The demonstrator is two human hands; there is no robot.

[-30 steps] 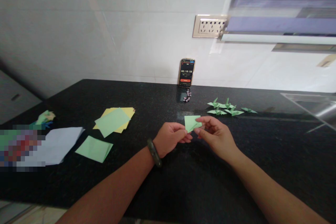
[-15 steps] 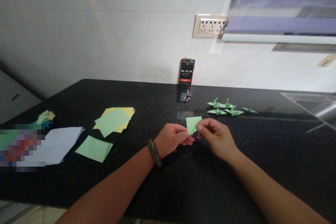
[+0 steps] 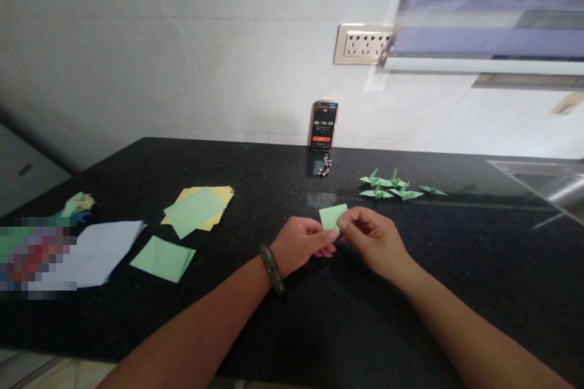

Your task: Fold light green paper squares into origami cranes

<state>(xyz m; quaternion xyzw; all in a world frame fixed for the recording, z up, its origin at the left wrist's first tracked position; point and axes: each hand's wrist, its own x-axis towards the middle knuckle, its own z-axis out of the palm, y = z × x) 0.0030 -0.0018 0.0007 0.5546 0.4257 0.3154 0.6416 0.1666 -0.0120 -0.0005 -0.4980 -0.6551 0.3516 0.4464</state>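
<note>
A small folded piece of light green paper (image 3: 332, 216) is held between both hands above the black countertop. My left hand (image 3: 306, 238), with a dark bangle on its wrist, pinches the paper's lower edge, thumb on top. My right hand (image 3: 371, 232) grips its right side between thumb and fingertips. The lower corner of the paper is hidden by the fingers. Beyond my right hand stand several folded green paper cranes (image 3: 391, 186) in a cluster.
Left of my hands lie a folded green sheet (image 3: 163, 259), a stack of yellow and green paper (image 3: 196, 211), white paper (image 3: 109, 252) and crumpled coloured paper (image 3: 78, 205). A phone (image 3: 323, 124) showing a timer leans against the wall. A metal sink (image 3: 563, 191) is at the right.
The green paper has tilted and shifted slightly left. My left thumb has slid right along its lower edge, closer to my right fingertips.
</note>
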